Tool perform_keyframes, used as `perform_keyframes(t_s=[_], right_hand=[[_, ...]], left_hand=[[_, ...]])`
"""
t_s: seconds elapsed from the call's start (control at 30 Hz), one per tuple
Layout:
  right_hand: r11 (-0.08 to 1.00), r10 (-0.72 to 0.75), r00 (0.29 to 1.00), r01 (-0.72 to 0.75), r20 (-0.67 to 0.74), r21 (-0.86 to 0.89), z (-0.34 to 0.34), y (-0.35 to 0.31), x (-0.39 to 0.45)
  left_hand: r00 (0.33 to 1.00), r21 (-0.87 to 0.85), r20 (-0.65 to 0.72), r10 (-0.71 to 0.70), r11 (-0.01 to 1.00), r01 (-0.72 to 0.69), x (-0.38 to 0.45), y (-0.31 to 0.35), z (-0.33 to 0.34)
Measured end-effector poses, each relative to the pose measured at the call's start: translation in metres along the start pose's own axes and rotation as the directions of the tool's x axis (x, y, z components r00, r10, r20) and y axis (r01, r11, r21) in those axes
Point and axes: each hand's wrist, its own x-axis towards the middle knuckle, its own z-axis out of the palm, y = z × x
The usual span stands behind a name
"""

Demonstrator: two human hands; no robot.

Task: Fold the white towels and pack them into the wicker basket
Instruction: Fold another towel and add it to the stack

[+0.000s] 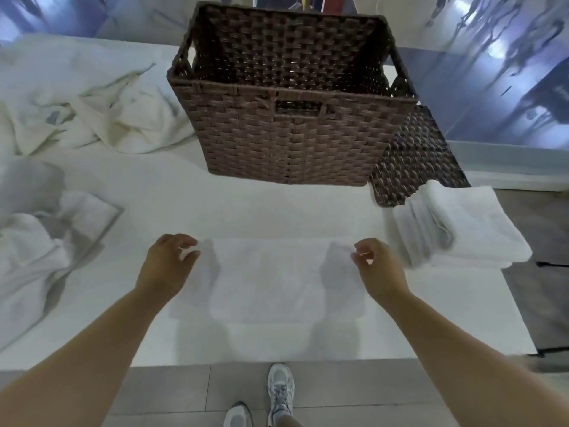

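Right now both hands are pinching the far corners of a white towel [271,282] lying flat on the white table [431,318], the left hand [167,266] curling on its left corner and the right hand [377,266] on its right, while the wicker basket [289,97] is sitting just beyond, beside a folded towel stack [462,229].

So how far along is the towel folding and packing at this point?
Early to midway. Done: a stack of folded towels lies right of the wicker basket, whose visible interior shows no towels. In hand: the left hand and right hand pinch the far corners of a flat towel. Left: crumpled towels on the table's left side, then packing.
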Motion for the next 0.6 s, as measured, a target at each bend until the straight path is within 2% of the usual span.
perform_keyframes(t_s=[0.07,0.13,0.2,0.3,0.4,0.47,0.6], right_hand=[[0.996,-0.046,0.985,0.059,0.165,-0.074,0.013,0.002,-0.012],[0.968,-0.090,0.944,0.157,0.318,-0.193,0.028,0.004,-0.022],[0.895,-0.115,0.910,0.269,0.397,-0.356,0.044,0.005,-0.030],[0.775,-0.059,0.879,0.339,0.473,-0.533,0.065,-0.003,-0.030],[0.719,-0.088,0.868,0.395,0.489,-0.571,0.073,-0.012,-0.002],[0.689,-0.112,0.874,0.412,0.474,-0.597,0.071,-0.016,0.026],[0.660,-0.023,0.936,0.278,0.351,-0.698,0.070,-0.034,0.050]], left_hand=[[0.988,0.135,0.118,0.104,0.984,-0.120,-0.004,-0.003,0.013],[0.940,0.242,0.259,0.223,0.927,-0.287,-0.005,-0.006,0.023],[0.894,0.326,0.390,0.221,0.874,-0.359,-0.008,-0.002,0.029],[0.891,0.412,0.430,0.147,0.846,-0.339,-0.013,0.005,0.032],[0.887,0.463,0.440,0.141,0.811,-0.359,-0.021,0.002,0.028],[0.858,0.459,0.493,0.144,0.794,-0.398,-0.027,-0.003,0.026],[0.779,0.270,0.570,0.261,0.836,-0.478,-0.035,-0.013,0.036]])
